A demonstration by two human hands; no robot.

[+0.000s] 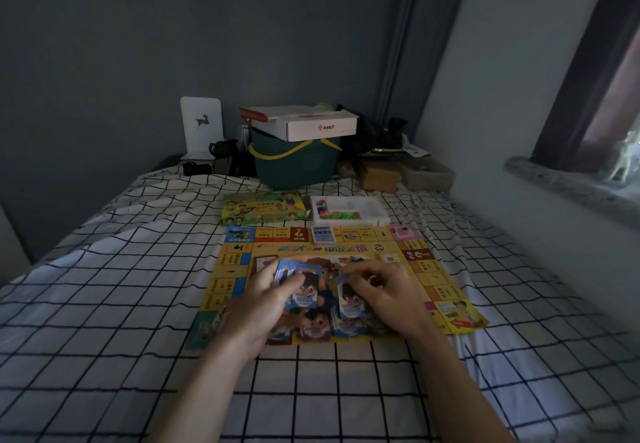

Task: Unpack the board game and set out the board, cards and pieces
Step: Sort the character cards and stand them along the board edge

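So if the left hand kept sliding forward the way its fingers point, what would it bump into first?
Probably the small blue card deck lying at the board's far edge. The left hand, gripping a stack of cards, points up and slightly right; depth is hard to judge, and it might pass beside the deck.

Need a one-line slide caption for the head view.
Left hand holds a stack of cards while the right hand deals one card onto the game board spread on a checked bedsheet.
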